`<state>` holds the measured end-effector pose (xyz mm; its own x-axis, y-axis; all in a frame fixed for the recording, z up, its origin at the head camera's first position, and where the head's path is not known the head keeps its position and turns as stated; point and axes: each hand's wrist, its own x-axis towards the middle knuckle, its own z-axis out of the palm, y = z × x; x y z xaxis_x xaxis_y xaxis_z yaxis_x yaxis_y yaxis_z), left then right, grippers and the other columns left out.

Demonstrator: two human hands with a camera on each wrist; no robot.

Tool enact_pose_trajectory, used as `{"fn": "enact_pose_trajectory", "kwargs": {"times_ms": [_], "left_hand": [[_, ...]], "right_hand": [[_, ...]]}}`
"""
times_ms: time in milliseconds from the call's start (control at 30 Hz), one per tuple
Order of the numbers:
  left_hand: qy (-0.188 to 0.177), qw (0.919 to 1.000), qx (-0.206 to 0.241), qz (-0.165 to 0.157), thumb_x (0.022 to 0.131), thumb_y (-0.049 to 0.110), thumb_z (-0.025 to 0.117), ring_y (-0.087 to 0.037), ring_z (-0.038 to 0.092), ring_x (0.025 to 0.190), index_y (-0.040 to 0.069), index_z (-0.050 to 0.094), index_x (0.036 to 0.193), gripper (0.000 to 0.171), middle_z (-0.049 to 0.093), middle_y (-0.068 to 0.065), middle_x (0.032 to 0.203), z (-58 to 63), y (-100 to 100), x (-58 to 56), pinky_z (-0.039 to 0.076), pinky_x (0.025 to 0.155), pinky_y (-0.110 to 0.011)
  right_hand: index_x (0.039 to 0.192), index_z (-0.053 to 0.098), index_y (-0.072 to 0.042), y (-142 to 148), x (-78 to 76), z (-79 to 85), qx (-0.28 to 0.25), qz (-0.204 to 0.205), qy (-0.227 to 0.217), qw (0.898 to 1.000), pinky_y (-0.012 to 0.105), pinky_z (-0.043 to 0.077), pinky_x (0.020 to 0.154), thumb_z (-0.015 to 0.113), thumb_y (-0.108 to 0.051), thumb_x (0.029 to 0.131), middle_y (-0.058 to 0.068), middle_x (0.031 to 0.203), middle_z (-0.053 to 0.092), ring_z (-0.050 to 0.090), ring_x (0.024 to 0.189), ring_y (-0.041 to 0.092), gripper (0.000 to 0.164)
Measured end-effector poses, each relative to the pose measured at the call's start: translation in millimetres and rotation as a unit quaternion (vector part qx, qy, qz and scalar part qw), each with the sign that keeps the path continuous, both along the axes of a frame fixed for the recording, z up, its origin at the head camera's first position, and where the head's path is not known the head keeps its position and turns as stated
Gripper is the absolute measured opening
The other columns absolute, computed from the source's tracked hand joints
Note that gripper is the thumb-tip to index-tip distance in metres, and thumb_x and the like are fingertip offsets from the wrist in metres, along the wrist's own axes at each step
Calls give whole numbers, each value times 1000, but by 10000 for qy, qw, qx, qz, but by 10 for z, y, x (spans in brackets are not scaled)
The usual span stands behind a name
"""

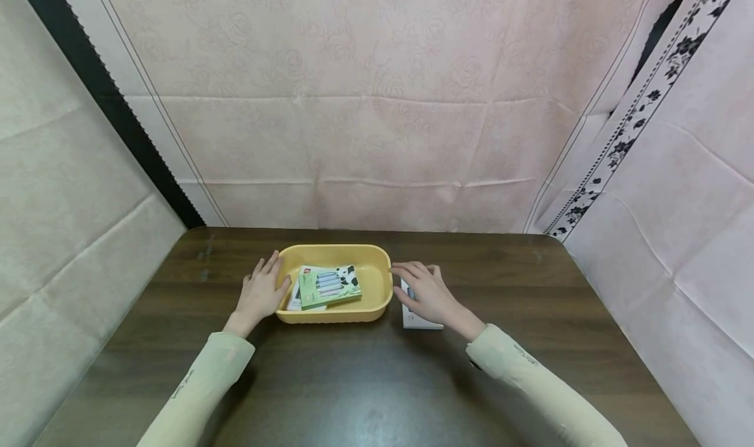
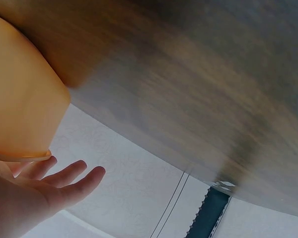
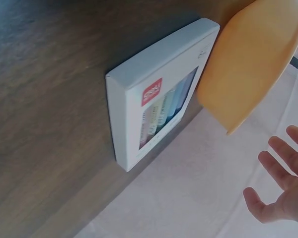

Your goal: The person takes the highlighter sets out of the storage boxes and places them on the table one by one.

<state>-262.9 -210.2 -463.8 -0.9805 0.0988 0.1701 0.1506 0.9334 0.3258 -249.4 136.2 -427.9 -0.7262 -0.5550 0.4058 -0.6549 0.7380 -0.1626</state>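
Note:
A yellow plastic basin (image 1: 374, 282) sits on the brown table. My left hand (image 1: 259, 291) is at its left rim, fingers spread and the thumb over the edge. In the left wrist view, the left fingertips (image 2: 51, 161) come right up to the rim. My right hand (image 1: 425, 294) reaches toward the right rim with loosely bent fingers, nothing held. Below it lies a white box (image 3: 134, 94) with a red label and a window showing pastel pens. Inside the basin, a green box (image 1: 324, 298) with a cow-spot pattern overlaps a white pack (image 1: 294, 301).
The dark wood table (image 1: 353, 381) extends around the basin. Behind it hangs a pale patterned cloth (image 1: 377, 139), and more pale cloth (image 1: 677, 250) hangs on the right.

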Motion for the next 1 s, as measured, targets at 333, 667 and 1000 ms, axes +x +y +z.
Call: {"fn": "enact_pose_trajectory", "kwargs": {"times_ms": [333,667,1000], "left_hand": [[-9,10000,0,-24,93,32,37,-47,23,129,2,28,139,56,20,-18,147,10,0,-4,25,92,-69],[16,10000,37,-47,93,31,38,-47,23,129,1,29,138,55,21,-18,147,-9,0,3,25,91,-69],[35,10000,5,-40,93,32,38,-47,23,129,1,28,138,56,21,-18,147,-16,-7,-10,25,92,-69]], "right_hand": [[121,54,-17,-138,8,84,143,114,-120,9998,46,33,85,52,-30,88,0,121,57,48,114,16,36],[125,51,-19,-301,30,137,230,199,-502,9983,46,31,86,47,-34,90,-1,128,52,46,115,16,38],[126,50,-17,-417,19,134,286,236,-665,9971,46,31,87,48,-33,90,3,130,50,45,118,18,39]]}}
